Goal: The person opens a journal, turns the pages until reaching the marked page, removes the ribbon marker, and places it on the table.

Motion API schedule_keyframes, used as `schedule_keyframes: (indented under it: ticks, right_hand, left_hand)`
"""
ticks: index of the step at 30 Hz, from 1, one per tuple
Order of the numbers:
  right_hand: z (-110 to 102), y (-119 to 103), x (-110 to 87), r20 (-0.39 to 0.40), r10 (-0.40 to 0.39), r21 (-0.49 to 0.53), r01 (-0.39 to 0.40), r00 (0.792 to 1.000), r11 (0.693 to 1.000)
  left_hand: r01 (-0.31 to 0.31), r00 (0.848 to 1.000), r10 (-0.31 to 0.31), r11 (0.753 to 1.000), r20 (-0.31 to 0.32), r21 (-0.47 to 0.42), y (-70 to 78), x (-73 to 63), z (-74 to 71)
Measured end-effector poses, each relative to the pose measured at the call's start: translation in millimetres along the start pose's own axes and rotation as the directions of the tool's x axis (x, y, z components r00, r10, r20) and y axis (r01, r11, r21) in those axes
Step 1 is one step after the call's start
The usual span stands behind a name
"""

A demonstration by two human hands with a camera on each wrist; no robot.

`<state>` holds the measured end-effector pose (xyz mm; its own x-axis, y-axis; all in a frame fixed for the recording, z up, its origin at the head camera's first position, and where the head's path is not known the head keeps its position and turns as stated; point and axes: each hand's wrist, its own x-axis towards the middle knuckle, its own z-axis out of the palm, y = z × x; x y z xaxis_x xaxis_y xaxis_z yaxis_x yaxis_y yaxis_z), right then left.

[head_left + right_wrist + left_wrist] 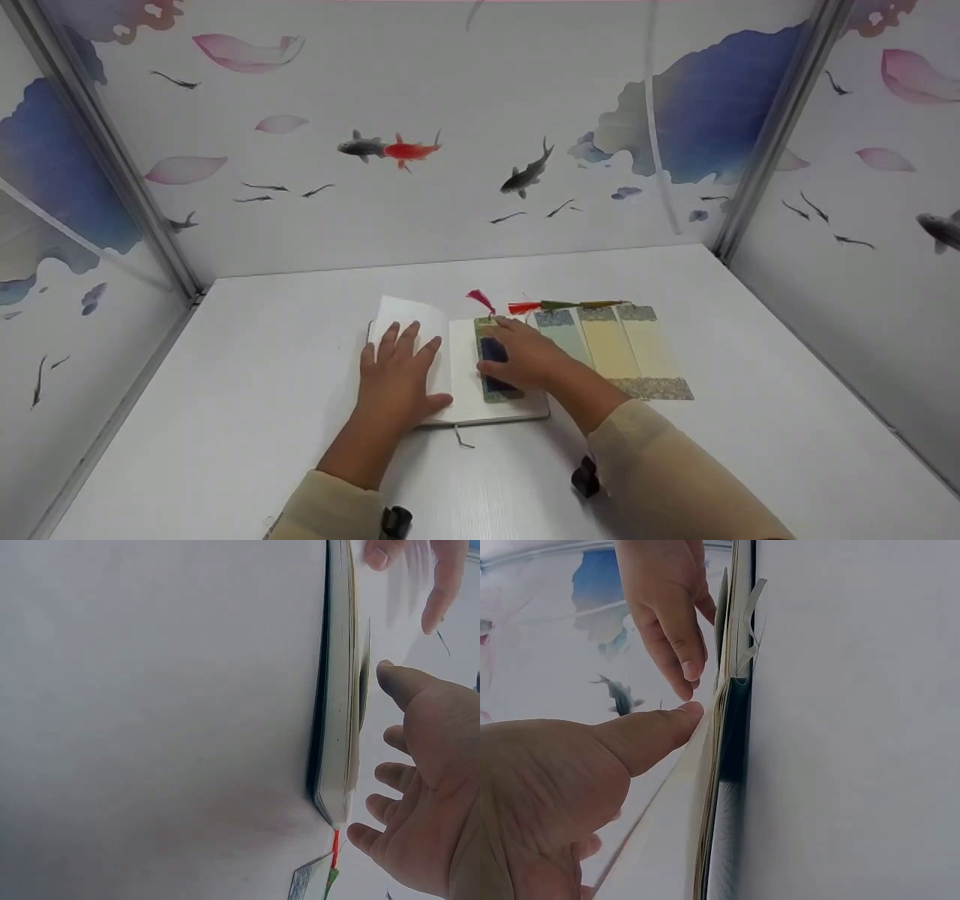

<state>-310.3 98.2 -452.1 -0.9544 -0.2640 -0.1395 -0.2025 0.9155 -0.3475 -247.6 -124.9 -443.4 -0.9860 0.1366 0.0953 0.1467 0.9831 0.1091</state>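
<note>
An open notebook (461, 409) with blank pages and a dark cover lies on the table. My left hand (397, 382) spreads its fingers over the left page, whose upper part curls up. In the left wrist view, the thumb (656, 736) extends by the raised page's edge. On the right page rests a green-bordered bookmark (501, 384) with a dark blue middle and a pink tassel (481, 300). Over this bookmark is my right hand (529, 352), partly covering it. The right wrist view shows the right hand's fingers (397, 778) extended and apart, with the bookmark (365, 679) slightly raised off the page.
Several pale bookmarks (607, 341) with patterned ends lie side by side right of the notebook, their red and green tassels (551, 305) along the top. A ribbon marker (463, 439) hangs from the notebook's lower edge. Printed panels (450, 210) enclose the white table (247, 390).
</note>
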Motion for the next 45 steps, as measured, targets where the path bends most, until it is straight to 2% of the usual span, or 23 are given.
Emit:
schedule_keyframes:
  ticks: [7,15,22,30,33,40,45]
  right_hand:
    - [-0.7,-1.2,3.7,0.016,0.019,0.003,-0.019,1.000,1.000]
    - [2.2,-1.4,6.0,0.040,0.042,-0.018,-0.041,0.998,0.999]
    - [3.9,0.3,5.9,0.046,0.066,-0.060,-0.063,0.997,0.996]
    - [-0.3,5.1,2.3,-0.004,0.112,-0.046,-0.112,0.994,0.993]
    - [-1.2,7.3,1.6,-0.030,0.138,-0.015,-0.139,0.990,0.990]
    - [-7.8,12.7,2.2,-0.067,0.225,0.156,-0.212,0.972,0.965]
    - [-10.1,17.5,3.0,-0.113,0.264,0.205,-0.238,0.958,0.949]
  left_hand:
    - [0.004,0.993,0.010,0.993,0.119,-0.117,-3.2,-3.6,2.5]
    - [0.046,0.971,0.001,0.980,0.238,-0.195,-6.8,-5.1,5.6]
    - [0.048,0.970,0.004,0.977,0.244,-0.207,-6.4,-5.4,5.7]
    - [0.064,0.963,-0.011,0.980,0.270,-0.187,-4.5,-5.0,2.7]
    - [0.066,0.961,-0.014,0.981,0.276,-0.181,-4.7,-4.2,2.3]
    - [0.057,0.961,-0.004,0.981,0.277,-0.185,-6.8,-2.5,3.7]
    - [0.047,0.964,0.006,0.980,0.266,-0.193,-8.9,-1.9,6.6]
